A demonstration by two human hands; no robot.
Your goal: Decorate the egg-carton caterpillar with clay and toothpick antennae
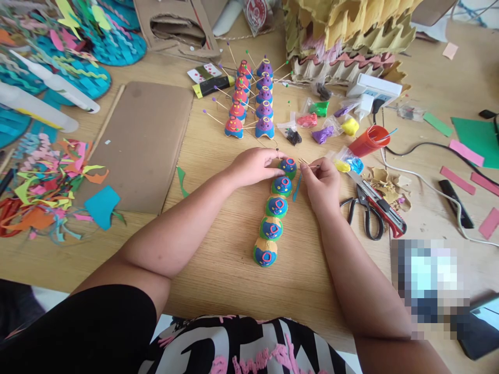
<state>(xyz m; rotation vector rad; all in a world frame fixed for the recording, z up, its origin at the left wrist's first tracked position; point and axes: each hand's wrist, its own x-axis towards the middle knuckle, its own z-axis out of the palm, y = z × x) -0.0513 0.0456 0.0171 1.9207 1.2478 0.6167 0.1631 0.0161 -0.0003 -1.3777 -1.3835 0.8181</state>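
Observation:
A row of several blue and green egg-carton cups [277,206], with clay dots and pink rings, runs toward me on the wooden table. My left hand [259,165] grips the farthest cup [288,165] between thumb and fingers. Just right of that cup, my right hand [323,182] pinches a few thin wooden toothpicks [306,163]. A slim blue stick [297,188] lies between the row and my right hand. Beyond my hands stand a row of red-topped cups [236,110] and a row of purple-topped cups [264,110], with ball-tipped sticks poking out.
Scissors [368,210] and a box cutter [384,205] lie right of my right hand. Bagged clay [323,134], an orange cup [369,141] and a power strip [374,89] sit beyond. Left are cardboard [136,140] and paper scraps [50,192]; egg cartons [346,31] are stacked behind.

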